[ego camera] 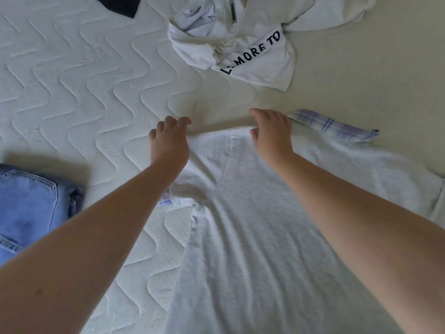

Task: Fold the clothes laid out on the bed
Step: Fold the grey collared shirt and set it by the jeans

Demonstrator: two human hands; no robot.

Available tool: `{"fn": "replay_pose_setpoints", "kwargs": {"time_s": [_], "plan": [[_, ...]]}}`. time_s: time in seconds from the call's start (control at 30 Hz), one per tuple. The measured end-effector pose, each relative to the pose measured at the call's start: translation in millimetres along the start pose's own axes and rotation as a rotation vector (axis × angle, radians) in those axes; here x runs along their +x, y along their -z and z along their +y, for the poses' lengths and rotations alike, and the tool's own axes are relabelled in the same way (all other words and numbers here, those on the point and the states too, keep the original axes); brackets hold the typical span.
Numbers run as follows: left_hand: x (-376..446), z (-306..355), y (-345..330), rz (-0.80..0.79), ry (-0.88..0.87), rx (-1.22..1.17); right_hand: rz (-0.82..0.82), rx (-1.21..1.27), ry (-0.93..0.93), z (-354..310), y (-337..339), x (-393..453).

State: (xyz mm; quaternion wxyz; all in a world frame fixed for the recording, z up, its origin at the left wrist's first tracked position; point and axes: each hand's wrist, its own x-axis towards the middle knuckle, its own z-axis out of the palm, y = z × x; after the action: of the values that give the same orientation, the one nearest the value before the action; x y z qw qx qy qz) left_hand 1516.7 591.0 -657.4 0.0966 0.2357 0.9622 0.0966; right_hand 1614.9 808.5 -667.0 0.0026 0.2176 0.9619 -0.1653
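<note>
A pale grey-white garment (pixel 252 237) lies spread flat on the quilted white mattress (pixel 72 92), running from the bottom of the view to its far edge at mid-frame. My left hand (pixel 168 141) pinches the garment's far left corner, fingers curled. My right hand (pixel 272 133) rests on the far edge near the middle, thumb tucked at the fabric's rim. A blue-and-white plaid cloth (pixel 332 126) pokes out from under the garment beside my right hand.
A crumpled white T-shirt with black lettering (pixel 240 42) lies at the back centre. Folded blue jeans (pixel 29 208) sit at the left edge. A dark garment (pixel 118 4) shows at the top left.
</note>
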Motion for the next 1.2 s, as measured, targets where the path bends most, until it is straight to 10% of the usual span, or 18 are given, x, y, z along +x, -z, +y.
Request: {"fn": "replay_pose_setpoints", "kwargs": {"time_s": [0.3, 0.57, 0.73, 0.93, 1.07, 1.2], "plan": [[-63.7, 102.4, -72.1, -0.18, -0.597, 0.155, -0.005, -0.096, -0.041, 92.2, -6.6, -113.9], [-85.0, 178.0, -84.2, -0.269, -0.241, 0.276, -0.209, -0.205, -0.26, 206.5, 16.0, -154.2], [-85.5, 246.1, -91.4, -0.302, -0.379, 0.226, -0.176, -0.192, -0.339, 250.3, 43.1, -182.4], [-96.0, 337.2, -114.5, -0.417, -0.749, 0.265, 0.302, -0.138, -0.375, 298.5, 92.4, -212.7], [-89.5, 392.1, -120.6, -0.391, -0.884, 0.241, 0.164, 0.277, -0.863, 363.9, 112.3, -217.7], [-80.5, 451.4, -128.9, -0.308, -0.961, 0.199, 0.06, 0.544, -0.94, 386.1, 111.7, -222.7]]}}
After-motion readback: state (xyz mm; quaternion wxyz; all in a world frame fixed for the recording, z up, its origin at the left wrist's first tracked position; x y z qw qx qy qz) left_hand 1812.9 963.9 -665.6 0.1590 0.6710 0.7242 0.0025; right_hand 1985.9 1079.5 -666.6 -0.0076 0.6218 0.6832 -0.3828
